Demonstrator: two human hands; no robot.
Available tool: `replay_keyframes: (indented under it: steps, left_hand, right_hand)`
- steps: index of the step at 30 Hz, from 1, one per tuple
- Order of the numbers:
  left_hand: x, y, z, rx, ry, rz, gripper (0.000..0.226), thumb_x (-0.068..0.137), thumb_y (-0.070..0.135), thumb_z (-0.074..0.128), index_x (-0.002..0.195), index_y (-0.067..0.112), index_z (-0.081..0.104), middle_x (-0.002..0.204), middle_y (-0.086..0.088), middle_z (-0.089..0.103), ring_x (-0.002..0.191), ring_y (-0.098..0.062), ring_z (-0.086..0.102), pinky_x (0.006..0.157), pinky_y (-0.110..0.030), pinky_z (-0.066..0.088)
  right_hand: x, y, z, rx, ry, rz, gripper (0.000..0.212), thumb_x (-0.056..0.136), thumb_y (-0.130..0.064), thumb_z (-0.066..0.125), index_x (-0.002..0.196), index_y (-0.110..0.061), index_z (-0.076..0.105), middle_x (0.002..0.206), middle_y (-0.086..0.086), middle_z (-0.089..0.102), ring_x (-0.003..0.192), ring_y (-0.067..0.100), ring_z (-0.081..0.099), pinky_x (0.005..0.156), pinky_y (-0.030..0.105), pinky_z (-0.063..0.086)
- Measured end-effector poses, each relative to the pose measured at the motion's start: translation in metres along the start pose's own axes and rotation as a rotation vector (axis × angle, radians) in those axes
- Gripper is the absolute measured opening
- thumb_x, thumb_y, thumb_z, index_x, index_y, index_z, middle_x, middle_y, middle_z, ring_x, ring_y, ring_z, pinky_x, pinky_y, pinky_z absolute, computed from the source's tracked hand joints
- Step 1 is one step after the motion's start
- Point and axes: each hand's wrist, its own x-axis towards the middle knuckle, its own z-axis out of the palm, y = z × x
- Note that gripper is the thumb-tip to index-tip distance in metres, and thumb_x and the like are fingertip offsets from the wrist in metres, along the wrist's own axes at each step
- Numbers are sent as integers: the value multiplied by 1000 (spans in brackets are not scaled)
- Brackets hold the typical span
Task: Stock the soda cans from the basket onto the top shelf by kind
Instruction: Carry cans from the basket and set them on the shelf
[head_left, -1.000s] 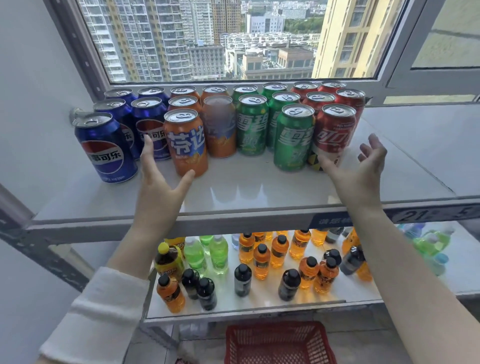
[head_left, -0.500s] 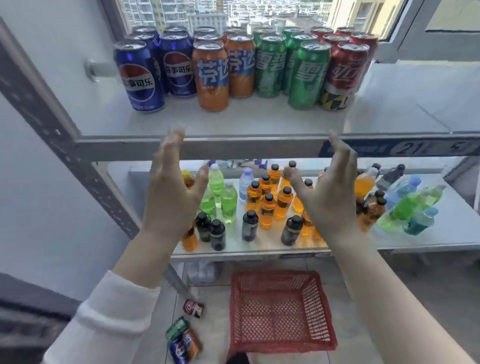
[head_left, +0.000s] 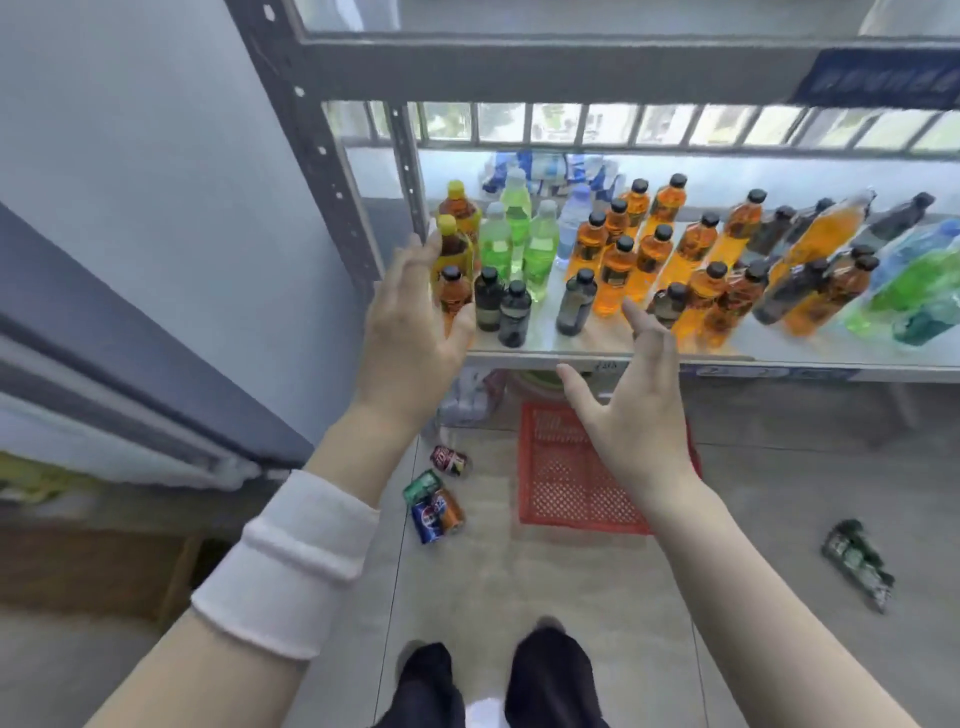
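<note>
A grey metal shelving rack (head_left: 323, 156) carries plastic drink bottles (head_left: 613, 273) on its middle board. Beneath it, a red plastic mesh basket (head_left: 561, 493) sits on the floor. The left hand (head_left: 410, 332) and right hand (head_left: 639, 415) hover spread-fingered, holding nothing. Loose soda cans (head_left: 435, 506) lie just left of the basket, with a green can (head_left: 857, 561) well to its right.

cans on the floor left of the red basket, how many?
4: a red can nearest the shelf, then a green can, a blue can and an orange can bunched together. More may hide behind the left hand.
</note>
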Motion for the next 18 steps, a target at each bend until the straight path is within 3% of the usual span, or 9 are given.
replay_keyframes:
  steps: [3,7,15,18]
  left_hand:
    - [-19,-31,-13,-3,-36,-18,60,90,19,56,143,14,28,151,-7,29,140,-20,25,115,-43,24]
    - [-51,-88,-27,-5,-100,-93,60,91,22,54,144,15,26,150,-4,31,139,-16,26,114,-29,22]
    - [-98,-180,-3,16,-239,-367,57,92,22,53,143,19,29,147,-1,34,136,-15,31,113,-40,29]
    - [-109,-210,18,46,-261,-477,52,92,23,53,140,20,34,143,-1,40,133,-16,36,112,-37,30]
  right_hand:
    - [-25,-12,29,3,-35,41,70,81,-25,69,138,-3,34,138,13,40,131,25,36,110,25,26]
    - [-66,-22,79,-4,-147,130,72,82,-25,69,140,-3,32,139,13,40,134,25,32,113,34,26]
    - [-120,-3,156,-46,-431,270,74,83,-27,67,142,-5,28,144,12,35,139,25,27,115,37,25]
    - [-123,18,189,-45,-553,326,75,84,-28,66,143,-6,26,145,11,34,138,23,28,114,34,27]
